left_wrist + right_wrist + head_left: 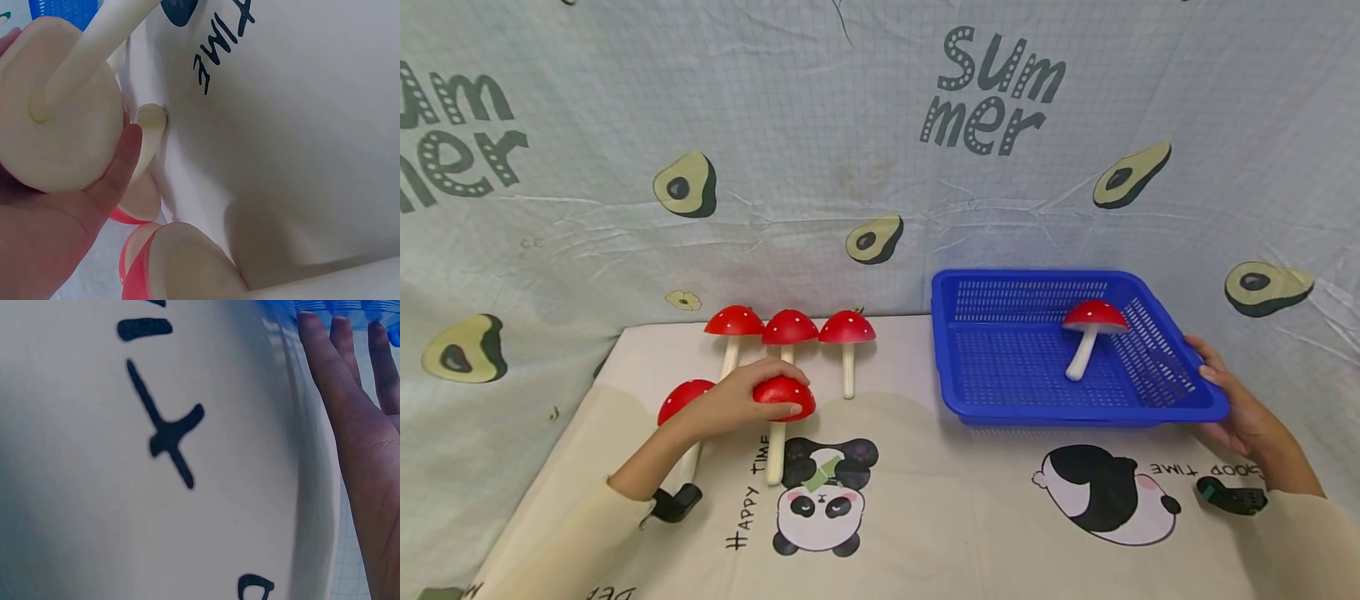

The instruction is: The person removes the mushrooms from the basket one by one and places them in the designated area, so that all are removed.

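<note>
My left hand grips the red cap of a toy mushroom, its pale stem pointing toward me. In the left wrist view, the underside of that mushroom's cap rests within the fingers. Partly behind my left forearm lies another mushroom. Three more, a left mushroom, a middle mushroom and a right mushroom, line the back edge. My right hand holds the right side of a blue plastic basket, fingertips at its rim. One mushroom leans inside the basket.
A cream cloth with panda prints covers the table. Behind it hangs a pale cloth backdrop printed with avocados and lettering. Black wrist devices show at the left wrist and right wrist.
</note>
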Demonstrator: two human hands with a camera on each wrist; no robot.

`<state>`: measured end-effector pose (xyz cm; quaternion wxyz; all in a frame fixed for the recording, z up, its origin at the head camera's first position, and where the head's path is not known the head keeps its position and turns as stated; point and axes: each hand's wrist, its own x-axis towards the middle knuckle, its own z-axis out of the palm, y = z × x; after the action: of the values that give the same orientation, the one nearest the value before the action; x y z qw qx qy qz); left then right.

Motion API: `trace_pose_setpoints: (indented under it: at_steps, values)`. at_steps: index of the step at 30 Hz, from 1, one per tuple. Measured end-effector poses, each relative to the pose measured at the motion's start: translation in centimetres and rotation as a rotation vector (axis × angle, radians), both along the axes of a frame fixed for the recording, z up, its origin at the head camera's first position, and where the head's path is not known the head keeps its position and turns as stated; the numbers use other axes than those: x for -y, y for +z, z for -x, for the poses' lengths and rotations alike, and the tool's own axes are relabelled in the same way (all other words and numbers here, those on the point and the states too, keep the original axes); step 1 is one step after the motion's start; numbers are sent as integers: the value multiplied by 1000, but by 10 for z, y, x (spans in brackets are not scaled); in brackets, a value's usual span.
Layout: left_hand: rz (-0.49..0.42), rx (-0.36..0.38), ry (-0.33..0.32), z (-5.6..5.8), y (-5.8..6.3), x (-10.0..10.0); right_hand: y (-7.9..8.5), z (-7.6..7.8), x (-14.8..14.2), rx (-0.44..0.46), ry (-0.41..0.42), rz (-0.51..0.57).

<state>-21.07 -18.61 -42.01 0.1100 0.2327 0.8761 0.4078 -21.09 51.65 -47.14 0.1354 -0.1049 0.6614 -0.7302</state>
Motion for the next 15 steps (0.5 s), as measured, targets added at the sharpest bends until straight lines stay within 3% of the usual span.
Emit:
trace_pose_setpoints:
  at_steps: [7,15]
  values:
    - [83,5,-16,-2,-2,-1,0,0,0,12,-21,-25]
    - [203,35,29,-4,-3,-4,0,-1,2,23,-32,-24]
